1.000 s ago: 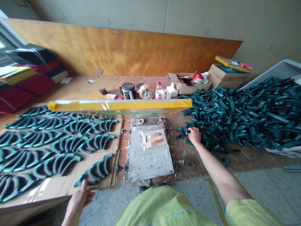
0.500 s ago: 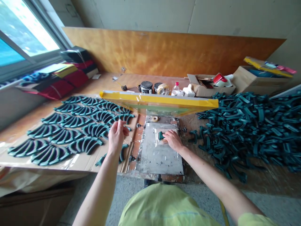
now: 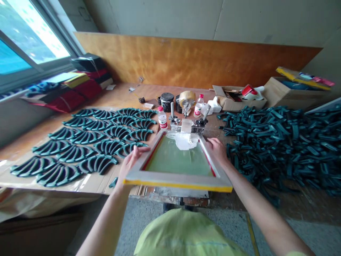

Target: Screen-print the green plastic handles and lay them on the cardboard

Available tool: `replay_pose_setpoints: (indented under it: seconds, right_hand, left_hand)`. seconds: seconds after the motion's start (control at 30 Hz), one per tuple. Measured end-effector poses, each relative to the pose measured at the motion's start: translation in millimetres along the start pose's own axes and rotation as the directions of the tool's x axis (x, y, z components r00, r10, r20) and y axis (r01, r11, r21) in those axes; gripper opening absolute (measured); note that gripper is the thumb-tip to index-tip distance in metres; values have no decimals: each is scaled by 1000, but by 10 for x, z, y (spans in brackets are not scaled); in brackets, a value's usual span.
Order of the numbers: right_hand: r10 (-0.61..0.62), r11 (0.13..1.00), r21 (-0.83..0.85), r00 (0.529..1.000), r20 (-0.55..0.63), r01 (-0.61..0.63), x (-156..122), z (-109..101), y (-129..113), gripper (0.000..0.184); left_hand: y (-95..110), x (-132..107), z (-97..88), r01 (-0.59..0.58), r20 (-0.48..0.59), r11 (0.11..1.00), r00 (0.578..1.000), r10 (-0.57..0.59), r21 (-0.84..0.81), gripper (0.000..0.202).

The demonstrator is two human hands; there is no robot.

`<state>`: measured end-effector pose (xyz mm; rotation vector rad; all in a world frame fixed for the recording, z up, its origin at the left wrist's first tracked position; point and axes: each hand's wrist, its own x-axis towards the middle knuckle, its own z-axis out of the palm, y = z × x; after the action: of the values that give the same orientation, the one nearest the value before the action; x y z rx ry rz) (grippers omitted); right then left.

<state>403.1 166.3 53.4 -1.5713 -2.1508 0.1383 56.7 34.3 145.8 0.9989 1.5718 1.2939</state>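
A screen printing frame (image 3: 176, 176) lies low over the metal base plate (image 3: 195, 194), hiding most of it. The frame has grey bars, yellow tape along its near edge and a green mesh (image 3: 170, 161). White ink (image 3: 186, 141) is pooled on the mesh's far part. My left hand (image 3: 130, 161) grips the left bar with its fingers over the edge. On the opposite bar, my right hand (image 3: 217, 151) holds the frame, fingertips near its far corner. The dark green part on the plate is hidden beneath the frame.
Rows of dark green curved parts (image 3: 69, 153) fan out on cardboard at left. A heap of similar parts (image 3: 282, 149) covers the right. Behind the frame stand a hinge clamp (image 3: 186, 126), bottles (image 3: 162, 119) and a black ink tub (image 3: 167, 101). Boxes (image 3: 239, 101) stand farther back.
The raised screen frame has come down over the base plate. My right hand has left the green part and now holds the right bar; my left hand has taken the left bar.
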Motion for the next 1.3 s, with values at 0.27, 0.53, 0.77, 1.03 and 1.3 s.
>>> replay_pose_setpoints:
  seconds: [0.27,0.53,0.77,1.03,1.3]
  right_hand:
    - [-304,948,-81,951,49,307,748,108,-651,49]
    - [-266,946,-99,913,310,309,495,257,-732,12]
    - [-559,816,106,727,398,569,134,-23,-542,25]
    - [-468,878,-5,861,196,479,22,202,-671,22]
    - [-472,882,92,864,175,463,-32,53,-604,14]
  left_hand:
    - [-1263,-192,55,287,89,958,955,-284,-18,97]
    - [-1446,-159,56,315,123,949,943,-310,-23,81]
    - [-1420,-183,74,299,94,954,950,-299,9,75]
    - [-1379,-204,88,281,57,959,958,-282,22,69]
    - [-1323,-213,66,318,48,948,947,-318,23,69]
